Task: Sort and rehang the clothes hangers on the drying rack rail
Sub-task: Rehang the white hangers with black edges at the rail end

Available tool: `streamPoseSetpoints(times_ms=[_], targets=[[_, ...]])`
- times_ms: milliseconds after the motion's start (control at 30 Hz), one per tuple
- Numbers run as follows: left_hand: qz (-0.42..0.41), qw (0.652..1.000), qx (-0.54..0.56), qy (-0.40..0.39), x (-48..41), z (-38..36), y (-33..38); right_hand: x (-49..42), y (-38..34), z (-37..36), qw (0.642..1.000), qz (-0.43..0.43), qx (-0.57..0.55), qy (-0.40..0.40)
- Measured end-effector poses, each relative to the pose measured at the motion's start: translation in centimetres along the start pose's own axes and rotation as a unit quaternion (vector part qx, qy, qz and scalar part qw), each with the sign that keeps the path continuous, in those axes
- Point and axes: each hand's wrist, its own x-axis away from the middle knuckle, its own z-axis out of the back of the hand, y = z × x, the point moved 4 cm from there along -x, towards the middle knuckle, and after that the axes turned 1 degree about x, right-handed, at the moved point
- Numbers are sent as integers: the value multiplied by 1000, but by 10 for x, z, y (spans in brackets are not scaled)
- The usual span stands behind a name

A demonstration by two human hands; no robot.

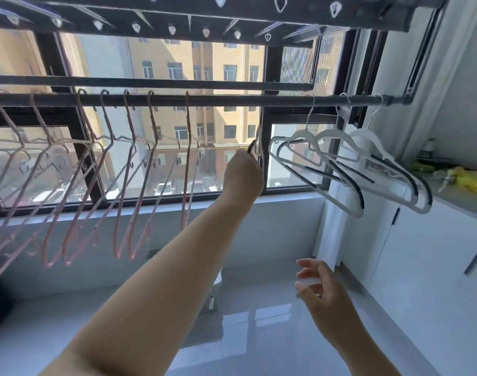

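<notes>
The dark drying rack rail (231, 100) runs across the window. Several pink hangers (131, 185) hang on its left half. Three white hangers with dark strips (340, 169) hang at its right end. My left hand (242, 172) reaches up in between and grips a thin hanger (259, 150) seen edge-on below the rail, in front of the window post. Whether its hook sits on the rail cannot be told. My right hand (321, 289) hovers lower right, fingers loosely spread, holding nothing.
A second bar (150, 83) runs behind the rail, and a ceiling rack with clip loops (172, 29) hangs overhead. A white cabinet counter (449, 196) with a yellow item (470, 179) stands at the right. The window sill (286, 202) and a glossy floor lie below.
</notes>
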Motion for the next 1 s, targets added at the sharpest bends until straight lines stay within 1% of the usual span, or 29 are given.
streamPoseSetpoints(times_ms=[100,233,333,467,567,800,900,1000], targets=[[12,1000,-23,-5,-9,-1,0,-3,5,4,1000,2,2,-4],[32,999,9,27,-13,-9,-20,-6,15,5,1000,-6,-6,-9],[48,997,23,47,5,-19,-46,-8,23,0,1000,-10,-10,-19],[99,991,81,29,38,-39,-94,-11,36,-9,1000,-3,-9,7],[129,983,126,18,66,-41,-116,-10,50,-16,1000,-14,-22,16],[197,958,208,23,122,-21,-161,-1,77,-30,998,-53,-37,21],[246,933,260,27,140,-9,-181,3,88,-35,997,-65,-22,19],[290,910,295,16,155,2,-200,3,100,-39,996,-87,-6,-11]])
